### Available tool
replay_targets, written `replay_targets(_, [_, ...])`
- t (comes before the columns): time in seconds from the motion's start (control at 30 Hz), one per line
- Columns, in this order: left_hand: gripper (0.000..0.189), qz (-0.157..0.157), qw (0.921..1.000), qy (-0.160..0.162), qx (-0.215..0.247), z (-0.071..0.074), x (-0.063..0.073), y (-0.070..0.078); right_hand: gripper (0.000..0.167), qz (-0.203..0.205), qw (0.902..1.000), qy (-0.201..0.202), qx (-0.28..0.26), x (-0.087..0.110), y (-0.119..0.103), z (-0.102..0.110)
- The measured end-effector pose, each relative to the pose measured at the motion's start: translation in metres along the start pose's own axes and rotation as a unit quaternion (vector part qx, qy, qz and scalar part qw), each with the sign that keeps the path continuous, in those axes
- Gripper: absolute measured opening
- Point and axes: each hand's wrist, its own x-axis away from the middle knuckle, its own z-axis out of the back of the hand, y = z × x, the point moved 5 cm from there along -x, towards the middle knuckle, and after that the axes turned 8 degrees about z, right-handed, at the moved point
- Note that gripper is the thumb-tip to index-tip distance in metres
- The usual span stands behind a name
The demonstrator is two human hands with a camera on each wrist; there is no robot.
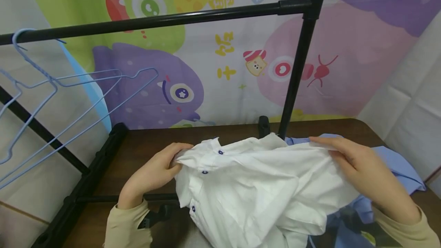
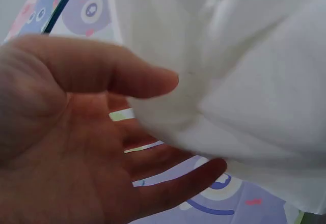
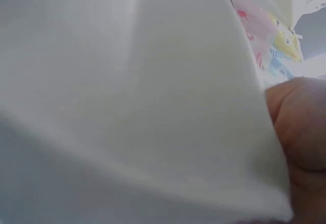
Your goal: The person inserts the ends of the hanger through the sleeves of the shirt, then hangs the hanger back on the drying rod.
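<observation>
White shirt (image 1: 255,190) stretched crosswise, buttons (image 1: 204,172) leftward, left hand (image 1: 154,172) and right hand (image 1: 366,169) gripping it

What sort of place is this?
Perhaps an indoor corner for hanging clothes, though I can't be sure: a black rack with blue wire hangers stands before a cartoon-print backdrop, and a white shirt is held nearby.

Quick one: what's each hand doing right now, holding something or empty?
Left hand: closed on one edge of the white shirt.
Right hand: holding the same shirt at its other side, fingertips partly hidden.
</observation>
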Motion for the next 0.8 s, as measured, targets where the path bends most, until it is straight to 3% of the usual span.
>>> replay_targets(0.17, [0.045, -0.02, 0.9987, -0.048, -0.004, -0.003, 0.004, 0.004, 0.058, 0.077, 0.996, -0.041, 0.016, 0.002, -0.003, -0.012])
replay_targets(0.3, [0.045, -0.002, 0.9973, -0.074, 0.007, -0.008, 0.003, 0.005, 0.056, 0.112, 0.9916, -0.063, 0.019, 0.003, -0.006, -0.022])
replay_targets(0.5, [0.033, 0.044, 0.9952, -0.087, 0.012, -0.018, -0.005, 0.001, 0.039, 0.098, 0.9849, -0.143, 0.005, 0.0, -0.014, -0.041])
replay_targets(0.67, [0.032, 0.025, 0.995, -0.096, -0.005, -0.032, -0.013, 0.0, 0.014, 0.092, 0.975, -0.198, -0.039, 0.0, -0.022, -0.058])
replay_targets(0.8, [0.039, 0.016, 0.9956, -0.091, -0.015, -0.041, -0.018, 0.0, 0.027, 0.071, 0.9646, -0.244, -0.07, -0.001, -0.027, -0.073])
